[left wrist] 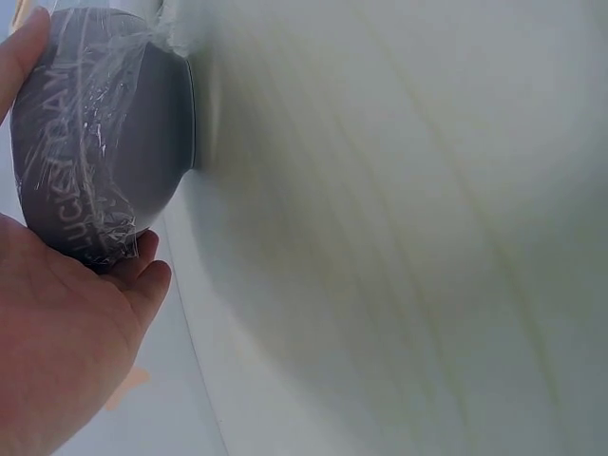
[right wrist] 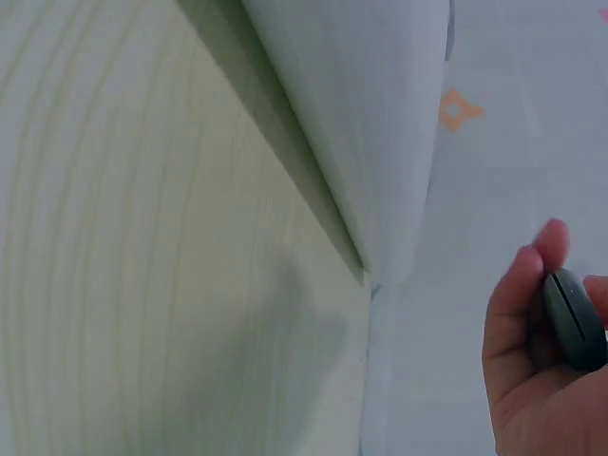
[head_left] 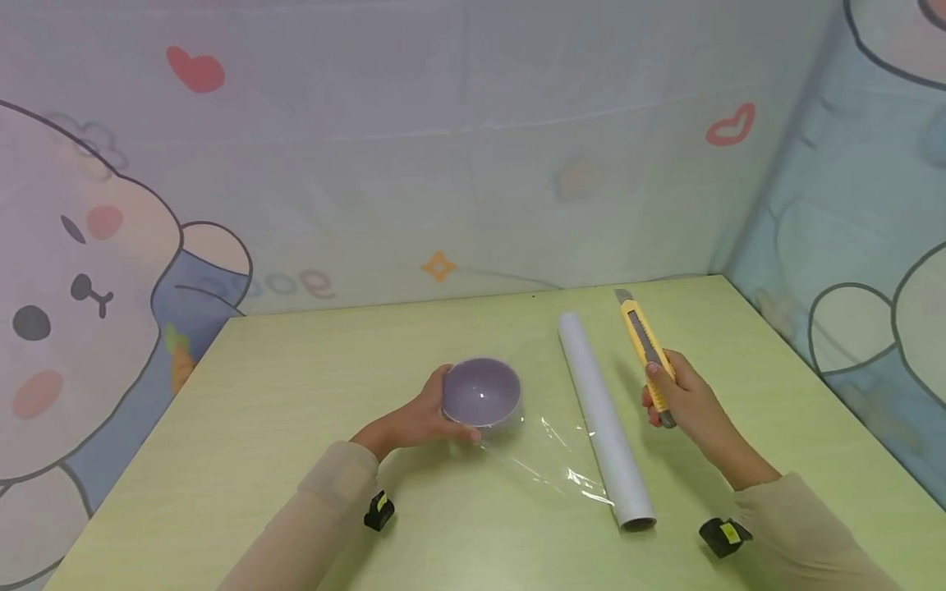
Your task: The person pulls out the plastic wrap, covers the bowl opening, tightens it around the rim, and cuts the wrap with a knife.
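A purple bowl (head_left: pixel 482 394) stands toward the middle of the table, its side wrapped in clear cling film. My left hand (head_left: pixel 424 419) grips it from the left, thumb at the front and fingers around the back. In the left wrist view, crinkled cling film (left wrist: pixel 95 142) covers the lettering on the bowl's side. A clear sheet stretches from the bowl to the white roll (head_left: pixel 602 414) lying to its right. My right hand (head_left: pixel 687 402) holds a yellow utility knife (head_left: pixel 641 341) above the table, right of the roll, blade end pointing away. Its dark butt end (right wrist: pixel 573 318) shows in the right wrist view.
The pale green table (head_left: pixel 310 361) ends at a cloth backdrop (head_left: pixel 369 164) printed with cartoon figures, behind and on the right. Black wrist cameras (head_left: pixel 379 510) hang beneath both sleeves, close to the tabletop. The roll's near end points toward the front edge.
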Motion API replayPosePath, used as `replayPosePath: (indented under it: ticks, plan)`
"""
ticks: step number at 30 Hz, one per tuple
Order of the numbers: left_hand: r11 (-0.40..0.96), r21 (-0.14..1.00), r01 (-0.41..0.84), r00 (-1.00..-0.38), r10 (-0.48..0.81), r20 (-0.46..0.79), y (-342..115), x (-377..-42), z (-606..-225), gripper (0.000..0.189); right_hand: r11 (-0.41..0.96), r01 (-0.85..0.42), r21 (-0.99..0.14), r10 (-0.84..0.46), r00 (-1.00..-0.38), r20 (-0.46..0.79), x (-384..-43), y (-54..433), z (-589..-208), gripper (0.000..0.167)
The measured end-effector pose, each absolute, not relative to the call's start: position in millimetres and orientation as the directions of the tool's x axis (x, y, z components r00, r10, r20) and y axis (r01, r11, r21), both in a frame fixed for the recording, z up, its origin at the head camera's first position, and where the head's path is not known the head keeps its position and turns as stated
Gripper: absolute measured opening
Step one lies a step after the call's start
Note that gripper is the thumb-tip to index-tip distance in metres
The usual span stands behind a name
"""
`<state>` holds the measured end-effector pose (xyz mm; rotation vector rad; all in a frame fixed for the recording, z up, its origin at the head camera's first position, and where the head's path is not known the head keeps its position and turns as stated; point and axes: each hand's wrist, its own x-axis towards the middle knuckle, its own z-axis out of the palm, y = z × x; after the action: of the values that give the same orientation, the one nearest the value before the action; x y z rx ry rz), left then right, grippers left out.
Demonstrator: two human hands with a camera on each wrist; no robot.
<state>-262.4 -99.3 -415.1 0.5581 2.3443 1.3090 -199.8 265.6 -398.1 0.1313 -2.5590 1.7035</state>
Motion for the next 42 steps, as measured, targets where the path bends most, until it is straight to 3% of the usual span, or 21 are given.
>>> replayPosePath:
  ticks: [5, 11, 17, 24, 36, 42]
  plan:
    - [0.478, 0.865, 0.151, -0.845, 0.517, -0.138, -99.5, -262.0, -414.8, 0.12, 0.338, -0.162, -0.927, -0.053, -0.987, 0.153, -200.7, 266.0, -399.9, 0.042]
    - [0.48, 0.864, 0.15, -0.846, 0.515, -0.139, -99.3, -261.9, -414.7, 0.119, 0.401, -0.155, -0.903, -0.041, -0.988, 0.152, -198.6, 264.7, -394.8, 0.035]
    - [0.488, 0.861, 0.142, -0.843, 0.516, -0.153, -99.3, -261.9, -413.7, 0.119, 0.513, -0.05, -0.857, 0.108, -0.987, 0.122, -197.4, 264.6, -390.9, 0.048]
    - [0.492, 0.856, 0.158, -0.832, 0.534, -0.153, -99.3, -264.0, -412.2, 0.116, 0.512, 0.07, -0.856, 0.232, -0.971, 0.06, -197.1, 271.5, -391.8, 0.055]
    - [0.575, 0.802, 0.16, -0.83, 0.519, -0.206, -99.1, -263.9, -407.0, 0.132, 0.451, 0.121, -0.884, 0.212, -0.977, -0.026, -196.2, 276.0, -395.1, 0.057]
    - [0.636, 0.742, 0.211, -0.831, 0.516, -0.206, -98.6, -271.1, -393.2, 0.113, 0.455, 0.128, -0.881, 0.188, -0.981, -0.045, -195.1, 276.0, -398.0, 0.058]
